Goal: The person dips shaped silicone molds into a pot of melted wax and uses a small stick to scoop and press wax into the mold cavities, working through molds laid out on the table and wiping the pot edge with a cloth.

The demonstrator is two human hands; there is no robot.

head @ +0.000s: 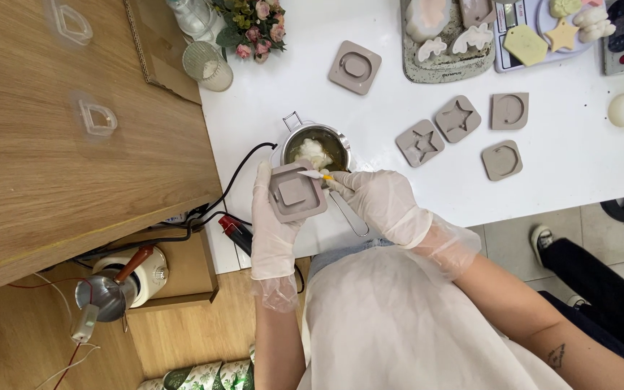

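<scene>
- Holding a square grey mould [296, 193] from beneath, my gloved left hand [272, 224] has its fingers curled up around the mould's left edge; the mould sits level at about 6 o'clock of the small metal pot [317, 148], overlapping its near rim.
- My gloved right hand [380, 202] is pinched shut on a thin white stick with an orange tip [315, 175], which points toward 9 o'clock across the mould's top edge.
- At the far left, from 9 to 11 o'clock, I see a wooden tabletop [52, 180] carrying two clear plastic moulds [97, 118]; its slanted edge meets the white table [290, 94] just beside the pot, so room on that side is tight.
- Black cables [232, 189] run from the pot down past the left wrist toward 7 o'clock, where a melting pot with a wooden handle [120, 285] stands on a low shelf.
- At 12 o'clock, a bunch of pink flowers [250, 29] and a ribbed glass [207, 66] stand well apart from the hands.
- Toward 1 to 2 o'clock, more grey moulds [438, 130] lie scattered, with bare white surface between them and the right hand.
- At 3 o'clock the white table's near edge gives way to tiled floor [507, 238], where another person's shoe [541, 242] shows.
</scene>
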